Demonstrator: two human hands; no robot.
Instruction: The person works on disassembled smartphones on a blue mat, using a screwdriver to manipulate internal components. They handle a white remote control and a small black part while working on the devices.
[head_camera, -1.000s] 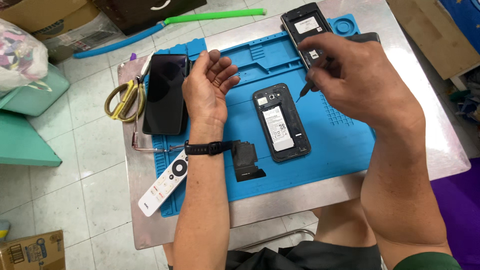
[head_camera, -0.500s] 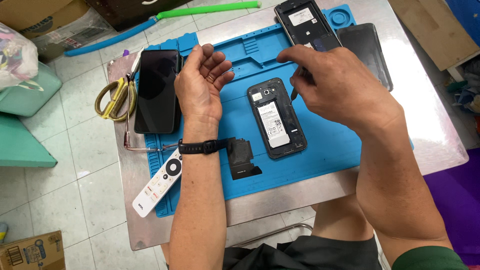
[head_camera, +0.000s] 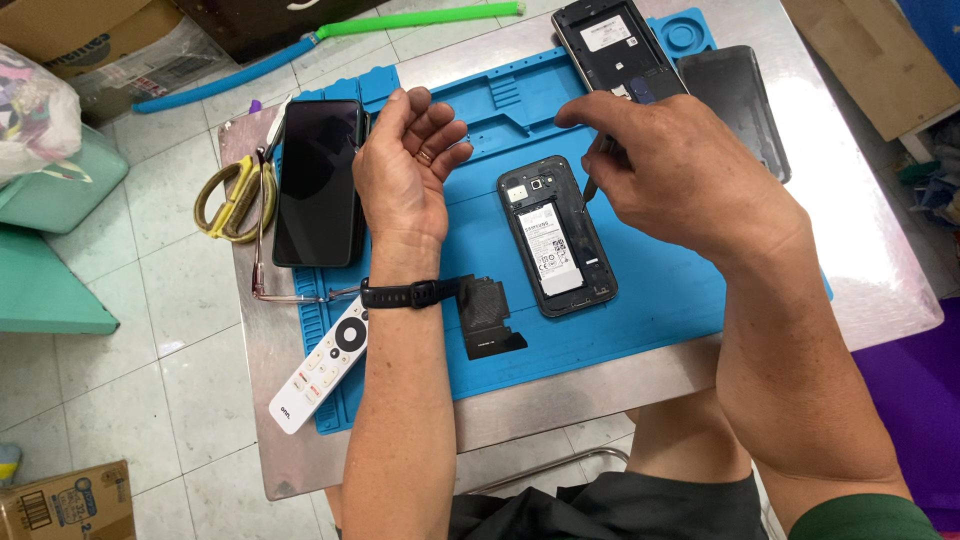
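Here the right hand (head_camera: 690, 185) is pinching a thin dark tool (head_camera: 592, 180), its grip clamped on it, with the tip touching the upper right edge of the opened phone (head_camera: 556, 237), which is lying back-up at the middle of the frame on the blue mat (head_camera: 660, 290). The left hand (head_camera: 405, 170) is hovering palm-up left of it, fingers loosely curled and holding nothing, beside a dark phone (head_camera: 318, 182) and yellow scissors (head_camera: 232, 195) on the worktop (head_camera: 860, 270).

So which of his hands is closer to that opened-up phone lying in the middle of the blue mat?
Right. The right hand hovers at the opened phone's upper right corner, holding a thin tool there. The left hand is off to the phone's left, curled and apart from it.
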